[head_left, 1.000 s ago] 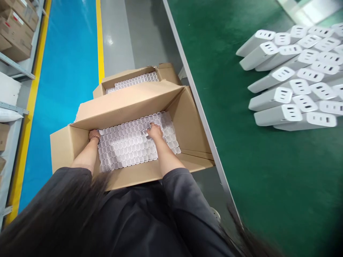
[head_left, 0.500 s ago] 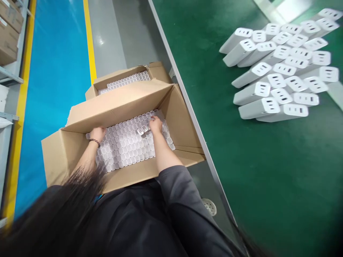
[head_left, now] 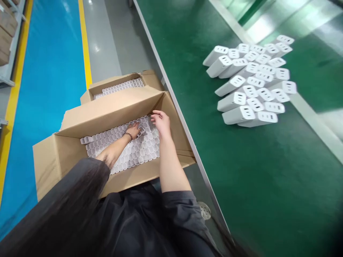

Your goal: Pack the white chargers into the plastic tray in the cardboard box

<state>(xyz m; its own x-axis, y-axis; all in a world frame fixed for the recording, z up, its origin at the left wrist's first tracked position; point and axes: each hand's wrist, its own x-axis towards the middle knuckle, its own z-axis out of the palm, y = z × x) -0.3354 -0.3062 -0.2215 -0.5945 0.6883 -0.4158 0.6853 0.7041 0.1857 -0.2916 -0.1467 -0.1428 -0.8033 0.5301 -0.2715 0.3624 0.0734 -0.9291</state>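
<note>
Reaching into a deep brown cardboard box [head_left: 120, 117], both bare hands show in the head view. Close-packed rows of translucent white, rounded-rectangular pieces [head_left: 125, 162] cover the visible floor of the box.

Left hand [head_left: 133, 131]: fingers spread, palm down over the far rows, tips beside one piece outlined more sharply than its neighbours [head_left: 142, 130]. Whether they grip it, I cannot make out (the outlines blend there). Right hand [head_left: 162, 123]: fingers loosely parted, nothing seen between them, hanging near the right end of the rows.

Judgement on handling: smooth-looking, tightly set pieces likely slide or tip if pushed sideways; light, straight-down fingertip contact should suit them best, with the left forearm clear of the nearer rows.

Alongside, on a green tabletop [head_left: 254, 185], stand white, slotted, rounded blocks [head_left: 232, 116]; behind the box sits a second brown cardboard carton [head_left: 153, 79] with similar rows.
</note>
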